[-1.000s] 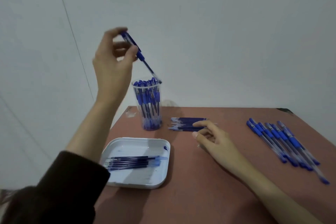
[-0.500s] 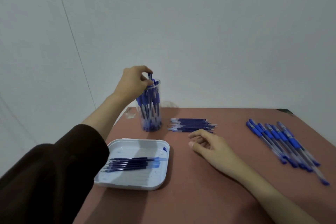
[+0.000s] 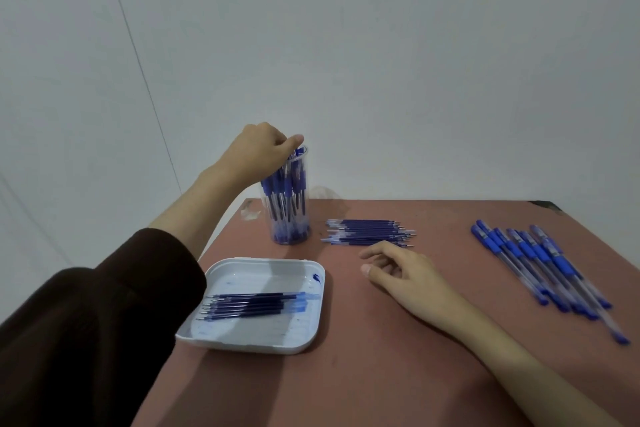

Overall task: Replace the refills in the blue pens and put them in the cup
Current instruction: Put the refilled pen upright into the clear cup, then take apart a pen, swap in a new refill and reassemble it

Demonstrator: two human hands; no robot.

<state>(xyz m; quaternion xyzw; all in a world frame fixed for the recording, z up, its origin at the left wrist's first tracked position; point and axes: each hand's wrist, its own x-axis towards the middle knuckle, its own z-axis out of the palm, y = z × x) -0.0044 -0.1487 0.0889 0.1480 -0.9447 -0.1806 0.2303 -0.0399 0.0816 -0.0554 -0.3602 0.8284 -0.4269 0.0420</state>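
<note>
A clear plastic cup (image 3: 289, 218) at the table's far left is packed with upright blue pens. My left hand (image 3: 259, 152) hovers over the cup's mouth, thumb and curled fingers pinching the top of a blue pen (image 3: 300, 151) that stands in the cup among the others. My right hand (image 3: 403, 276) rests on the table with loosely curled fingers and holds nothing. It lies just in front of a pile of blue refills (image 3: 369, 236). Several capped blue pens (image 3: 540, 263) lie in a row at the right.
A white square tray (image 3: 308, 336) near the front left holds several used refills (image 3: 247, 305) and ink stains. The brown table (image 3: 381, 374) ends close behind the cup, at a white wall. My dark left sleeve (image 3: 86, 333) covers the tray's left edge.
My left hand brought the pen down from above the cup and into it, and now sits at the rim. My right hand drew back slightly from the refill pile.
</note>
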